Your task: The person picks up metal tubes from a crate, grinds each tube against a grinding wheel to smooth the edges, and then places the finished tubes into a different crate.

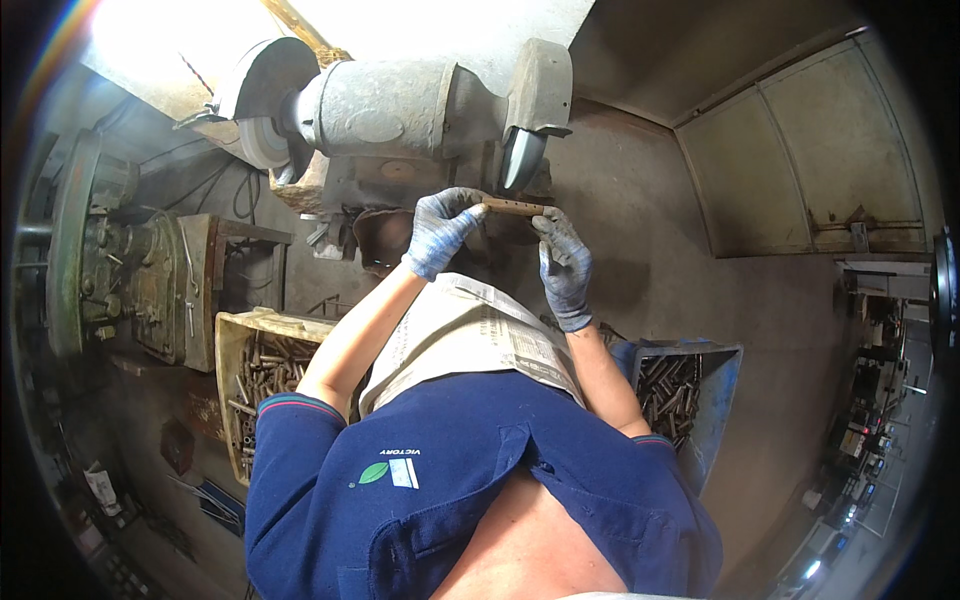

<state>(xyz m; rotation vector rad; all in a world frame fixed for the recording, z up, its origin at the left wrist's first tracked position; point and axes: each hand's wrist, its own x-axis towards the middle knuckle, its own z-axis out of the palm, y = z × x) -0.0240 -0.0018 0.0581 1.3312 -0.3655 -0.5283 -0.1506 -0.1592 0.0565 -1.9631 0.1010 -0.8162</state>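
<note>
Between my two gloved hands is a short brown metal tube (pixel 514 207) with a row of small holes along its side. My left hand (pixel 440 232) pinches its left end. At the right end, the fingertips of my right hand (pixel 565 258) close on it. Both gloves are grey-blue and worn. Just beyond the tube is the right wheel (pixel 523 160) of a bench grinder (pixel 385 108), under a grey guard; the tube looks close below it, but I cannot tell whether they touch.
A yellowish crate (pixel 228 385) of similar tubes stands at my left, a blue crate (pixel 722 400) of them at my right. The grinder's left wheel (pixel 262 142) sits under its own guard. Farther left is a green machine (pixel 140 285). Metal cabinet doors (pixel 800 160) stand at right.
</note>
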